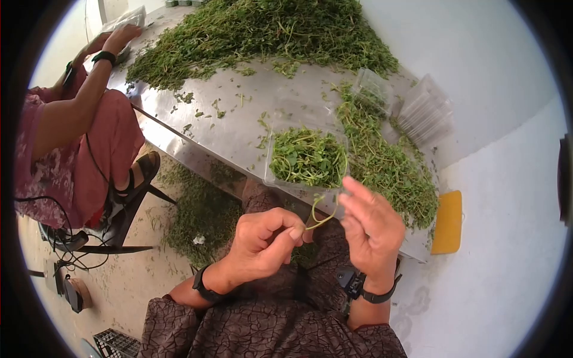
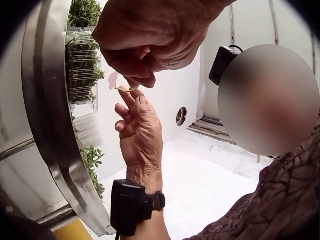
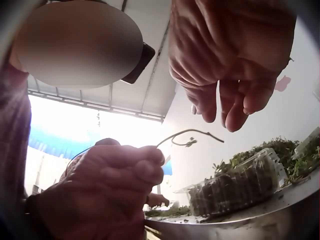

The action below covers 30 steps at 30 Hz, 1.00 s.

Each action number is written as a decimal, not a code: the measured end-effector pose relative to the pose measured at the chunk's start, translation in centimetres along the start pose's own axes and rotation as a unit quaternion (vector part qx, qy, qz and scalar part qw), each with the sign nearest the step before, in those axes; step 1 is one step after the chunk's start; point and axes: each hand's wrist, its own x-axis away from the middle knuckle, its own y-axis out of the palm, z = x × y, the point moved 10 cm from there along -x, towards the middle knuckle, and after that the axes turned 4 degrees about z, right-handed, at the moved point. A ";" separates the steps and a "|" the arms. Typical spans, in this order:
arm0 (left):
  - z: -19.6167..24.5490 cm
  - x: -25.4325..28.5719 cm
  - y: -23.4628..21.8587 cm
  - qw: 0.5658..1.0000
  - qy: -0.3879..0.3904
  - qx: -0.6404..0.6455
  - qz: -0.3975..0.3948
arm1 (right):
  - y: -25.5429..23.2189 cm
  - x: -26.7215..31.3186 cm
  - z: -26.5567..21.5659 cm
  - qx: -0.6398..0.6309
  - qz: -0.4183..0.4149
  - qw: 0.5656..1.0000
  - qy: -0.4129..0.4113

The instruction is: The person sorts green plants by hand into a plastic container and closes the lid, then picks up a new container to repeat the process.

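Note:
A thin green stem [image 1: 325, 222] is pinched between thumb and forefinger of the left hand [image 1: 262, 246]; it curves up toward the right. Beside it the right hand [image 1: 375, 230] is raised with fingers extended and slightly bent. In the right wrist view the stem [image 3: 202, 132] sticks out of the left hand [image 3: 107, 175], below the fingers of the right hand [image 3: 230, 65] and apart from them. Behind both hands, a clear plastic box [image 1: 268, 173] full of green sprigs [image 1: 307, 156] sits at the table's near edge.
Large green heap [image 1: 280, 33] at the back of the metal table [image 1: 224, 95]; more greens [image 1: 391, 164] lie right of the box. Stacked clear containers [image 1: 425, 110] and a yellow board [image 1: 447, 222] are at the right. Another person [image 1: 71, 125] sits at the left.

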 end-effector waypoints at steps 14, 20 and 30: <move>1.8 0.8 0.7 0.989 0.086 -0.117 0.024 | 1.5 2.7 -2.0 0.057 -0.063 0.995 -0.053; 3.7 1.4 2.7 0.934 0.242 -0.263 -0.019 | 2.3 2.7 -3.2 0.072 -0.085 0.992 -0.063; 2.1 0.7 2.5 0.947 0.181 -0.263 -0.045 | 2.3 2.5 -2.8 0.029 -0.028 0.999 -0.018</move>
